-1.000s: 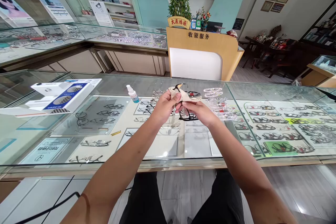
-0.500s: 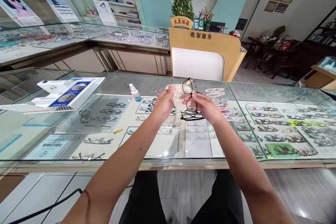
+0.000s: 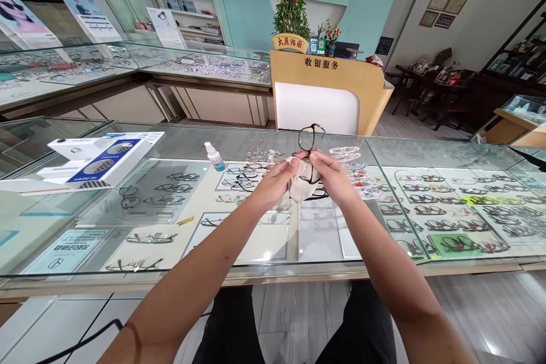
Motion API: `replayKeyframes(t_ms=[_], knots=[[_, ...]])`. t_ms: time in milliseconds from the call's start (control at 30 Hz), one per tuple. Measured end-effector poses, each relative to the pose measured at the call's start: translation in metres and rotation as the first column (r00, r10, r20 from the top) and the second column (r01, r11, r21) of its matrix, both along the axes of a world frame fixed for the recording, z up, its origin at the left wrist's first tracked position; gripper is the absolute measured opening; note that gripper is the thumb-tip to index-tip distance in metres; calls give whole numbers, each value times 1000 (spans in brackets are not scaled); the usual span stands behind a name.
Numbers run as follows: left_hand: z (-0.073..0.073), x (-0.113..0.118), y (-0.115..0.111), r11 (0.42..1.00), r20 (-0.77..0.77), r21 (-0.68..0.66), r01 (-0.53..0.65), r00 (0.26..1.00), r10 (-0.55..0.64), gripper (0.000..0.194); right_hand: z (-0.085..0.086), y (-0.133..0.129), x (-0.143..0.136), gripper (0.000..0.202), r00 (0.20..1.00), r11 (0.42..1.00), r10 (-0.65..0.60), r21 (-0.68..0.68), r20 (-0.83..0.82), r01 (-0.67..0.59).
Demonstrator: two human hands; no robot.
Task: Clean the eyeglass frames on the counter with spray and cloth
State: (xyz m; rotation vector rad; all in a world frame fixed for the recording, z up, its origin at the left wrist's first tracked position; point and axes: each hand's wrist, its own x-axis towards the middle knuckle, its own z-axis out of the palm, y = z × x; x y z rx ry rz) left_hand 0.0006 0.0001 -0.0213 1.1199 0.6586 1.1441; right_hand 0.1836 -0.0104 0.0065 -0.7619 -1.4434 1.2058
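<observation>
Above the glass counter, my right hand [image 3: 330,173] grips a pair of black-framed eyeglasses [image 3: 300,139] near the bridge, one lens pointing up and the other down. My left hand [image 3: 277,182] is closed on a beige cleaning cloth [image 3: 302,185], which wraps over the lower lens and hides much of it. Both hands nearly touch at the glasses. To the left, a small white spray bottle [image 3: 214,157] with bluish liquid stands upright on the counter.
An opened white and blue box [image 3: 104,165] lies on the counter's left side. Under the glass counter top [image 3: 251,270] are many eyeglasses in rows. A wooden cashier desk [image 3: 384,91] stands beyond, with a potted plant [image 3: 292,11] on it.
My left hand has brought the cloth rightward and down onto the lower lens; before, it was beside the glasses. My right hand still holds the glasses. The view has shifted slightly.
</observation>
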Motion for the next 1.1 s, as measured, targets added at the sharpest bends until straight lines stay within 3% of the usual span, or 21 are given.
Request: replayKeyframes(t_ms=[300,400,500,600,800,867,1100], knots=[[-4,2,0,1000,-57,6,-15,998,15,60,-3,-3,-9,43,1000,1000,15,-20,0,-15],[1,0,-5,999,-61,11,51,997,-51,54,-4,-2,-9,45,999,998,2,-65,-39,-4],[5,2,-10,994,-23,3,108,994,-108,62,-4,-3,-10,50,999,991,-11,-131,-50,5],[3,8,-10,998,-14,6,57,998,-57,61,-3,-6,-15,50,999,992,-23,-129,-39,18],[-4,14,-7,994,-1,87,-61,998,61,62,1,-11,-22,51,1000,1000,-13,-3,-2,13],[-3,14,-7,994,18,73,-80,997,79,64,1,-11,-22,49,1000,1000,-14,-27,-8,14],[5,7,-10,996,25,-25,87,996,-86,59,-8,-5,-17,48,987,978,-71,-206,-141,41]])
